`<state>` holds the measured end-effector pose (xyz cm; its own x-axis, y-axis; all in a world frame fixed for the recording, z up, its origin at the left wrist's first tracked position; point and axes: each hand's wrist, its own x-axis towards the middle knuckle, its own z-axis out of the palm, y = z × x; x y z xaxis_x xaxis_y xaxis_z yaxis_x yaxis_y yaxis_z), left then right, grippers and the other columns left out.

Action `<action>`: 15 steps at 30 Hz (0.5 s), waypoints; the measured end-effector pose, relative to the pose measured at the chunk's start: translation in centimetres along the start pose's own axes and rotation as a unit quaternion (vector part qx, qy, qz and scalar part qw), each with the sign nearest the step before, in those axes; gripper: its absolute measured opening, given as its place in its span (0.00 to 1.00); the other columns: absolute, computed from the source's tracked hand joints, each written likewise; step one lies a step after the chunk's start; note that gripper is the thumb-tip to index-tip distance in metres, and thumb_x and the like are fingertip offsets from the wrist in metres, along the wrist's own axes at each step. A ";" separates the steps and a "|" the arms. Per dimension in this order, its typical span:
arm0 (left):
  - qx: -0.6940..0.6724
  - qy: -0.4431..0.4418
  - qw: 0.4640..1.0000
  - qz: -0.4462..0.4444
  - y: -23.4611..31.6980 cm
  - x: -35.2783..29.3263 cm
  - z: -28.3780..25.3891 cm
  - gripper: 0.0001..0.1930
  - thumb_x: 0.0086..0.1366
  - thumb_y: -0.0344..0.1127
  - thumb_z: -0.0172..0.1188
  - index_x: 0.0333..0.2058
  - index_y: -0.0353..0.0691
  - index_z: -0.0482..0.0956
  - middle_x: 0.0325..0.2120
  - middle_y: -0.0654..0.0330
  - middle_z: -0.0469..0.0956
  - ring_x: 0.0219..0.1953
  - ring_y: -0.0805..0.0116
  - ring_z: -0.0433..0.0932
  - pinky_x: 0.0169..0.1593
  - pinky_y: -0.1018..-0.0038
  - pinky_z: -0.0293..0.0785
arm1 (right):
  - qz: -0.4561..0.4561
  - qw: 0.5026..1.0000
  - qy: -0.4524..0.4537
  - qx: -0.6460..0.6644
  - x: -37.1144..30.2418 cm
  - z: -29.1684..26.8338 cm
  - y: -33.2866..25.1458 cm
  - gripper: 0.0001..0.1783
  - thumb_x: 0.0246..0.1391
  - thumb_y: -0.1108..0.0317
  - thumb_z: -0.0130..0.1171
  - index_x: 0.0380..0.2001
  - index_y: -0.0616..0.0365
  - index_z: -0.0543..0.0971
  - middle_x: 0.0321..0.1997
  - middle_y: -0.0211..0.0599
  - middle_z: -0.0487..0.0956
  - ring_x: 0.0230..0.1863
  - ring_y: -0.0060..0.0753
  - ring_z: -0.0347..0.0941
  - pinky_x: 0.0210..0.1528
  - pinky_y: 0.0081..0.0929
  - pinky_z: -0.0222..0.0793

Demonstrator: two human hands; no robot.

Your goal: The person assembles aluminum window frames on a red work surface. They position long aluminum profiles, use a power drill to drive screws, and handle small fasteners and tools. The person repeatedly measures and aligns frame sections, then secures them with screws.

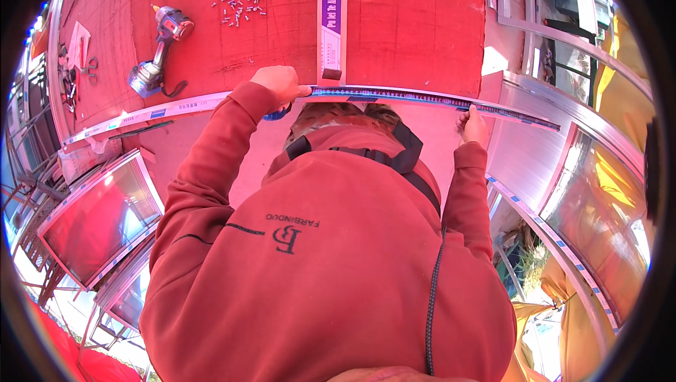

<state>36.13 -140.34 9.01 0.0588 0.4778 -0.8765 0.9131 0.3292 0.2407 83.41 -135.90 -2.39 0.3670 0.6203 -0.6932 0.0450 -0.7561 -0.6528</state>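
Along the table's front edge lies a long pale metal profile [184, 105] with a printed protective film. The dark marked blade of a tape measure [401, 95] runs along it from left to right. My left hand [280, 83] is closed around the tape measure near the middle of the edge, with part of its blue case showing below the fingers. Further right, the fingers of my right hand [473, 127] are closed on the blade from below, and a dark strip continues past them to the right. A second profile [332, 23] with purple film lies crosswise, its near end close to the blade.
On the red tabletop [415, 37] sit a cordless drill [161, 51], a scatter of small screws [243, 2] and scissors [90, 66]. Metal frames [549, 26] stand at the right. A framed panel [102, 216] leans at the lower left.
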 end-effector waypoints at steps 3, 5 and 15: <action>0.014 0.005 1.000 0.014 -0.2 0.3 0.1 0.26 0.61 0.57 0.53 0.19 0.39 0.83 0.13 0.58 0.77 0.21 0.61 0.79 0.32 0.66 0.74 | 0.002 1.000 0.000 0.009 0.0 0.5 0.4 0.18 0.60 0.54 0.54 0.23 0.53 0.71 0.19 0.29 0.73 0.18 0.25 0.69 0.19 0.24 0.64; 0.010 0.004 1.000 0.015 -0.4 0.3 0.0 0.26 0.61 0.57 0.53 0.19 0.39 0.83 0.13 0.58 0.77 0.22 0.61 0.79 0.32 0.66 0.74 | 0.002 1.000 0.005 0.014 -0.3 1.0 0.3 0.18 0.60 0.53 0.54 0.22 0.53 0.71 0.19 0.29 0.73 0.18 0.25 0.69 0.19 0.24 0.64; 0.005 -0.012 1.000 0.010 -0.3 0.4 0.1 0.26 0.61 0.56 0.51 0.20 0.39 0.83 0.14 0.57 0.77 0.23 0.61 0.80 0.33 0.67 0.74 | 0.003 1.000 0.008 0.027 -0.4 1.2 0.5 0.18 0.61 0.52 0.53 0.22 0.50 0.70 0.19 0.28 0.73 0.18 0.27 0.69 0.21 0.27 0.64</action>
<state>35.92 -140.30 8.58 0.0866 0.4640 -0.8816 0.9154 0.3122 0.2542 82.17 -136.26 -2.80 0.3826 0.6124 -0.6918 -0.0064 -0.7470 -0.6648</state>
